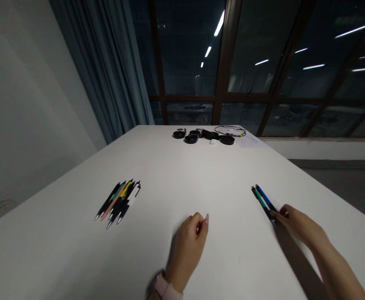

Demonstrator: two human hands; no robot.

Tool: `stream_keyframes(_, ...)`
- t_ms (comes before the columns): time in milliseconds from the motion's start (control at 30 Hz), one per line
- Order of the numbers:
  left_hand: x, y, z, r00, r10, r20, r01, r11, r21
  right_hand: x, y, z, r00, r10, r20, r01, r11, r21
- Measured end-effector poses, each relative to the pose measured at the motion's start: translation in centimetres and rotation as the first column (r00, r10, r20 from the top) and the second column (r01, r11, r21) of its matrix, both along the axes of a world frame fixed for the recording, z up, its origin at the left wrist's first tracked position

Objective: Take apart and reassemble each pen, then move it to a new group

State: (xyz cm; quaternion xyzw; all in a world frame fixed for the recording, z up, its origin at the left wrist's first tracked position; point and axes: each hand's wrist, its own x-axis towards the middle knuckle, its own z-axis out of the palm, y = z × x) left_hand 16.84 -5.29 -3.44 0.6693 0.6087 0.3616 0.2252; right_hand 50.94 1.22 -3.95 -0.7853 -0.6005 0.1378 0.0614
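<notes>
My right hand (298, 223) is at the right of the white table, thumb and fingertips closed on the lower end of a blue pen (265, 196). Just left of it lies a green pen (261, 198), nearly parallel, its lower tip close to my thumb. My left hand (190, 237) rests on the table near the middle, fingers curled in with nothing seen in them. Off to the left is a pile of several pens (119, 201) with black, green, pink, yellow and white barrels, lying side by side and partly overlapping.
At the table's far end are several black round items (191, 139), a looped black cable (230, 130), a small white item (213, 142) and a paper sheet (251, 141). A blue curtain (107, 62) and dark windows stand behind; a wall runs along the left.
</notes>
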Motion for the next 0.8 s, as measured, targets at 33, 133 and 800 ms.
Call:
stream_keyframes(33,0.0,0.0,0.0,1.0,0.003,-0.022,-0.002,1.0,0.013,0.0,0.0,0.1,1.0,-0.007,-0.001,0.007,1.0,0.007)
stream_keyframes(133,0.0,-0.1,0.1,0.996,0.0,-0.087,0.003,0.999,0.036,0.0,0.0,0.6,1.0,-0.024,-0.02,0.025,1.0,0.018)
stream_keyframes(800,-0.5,0.3,-0.1,0.986,0.019,-0.163,-0.015,0.999,0.029,-10.4,-2.6,2.6,0.954,0.288,-0.084,-0.25,0.92,0.303)
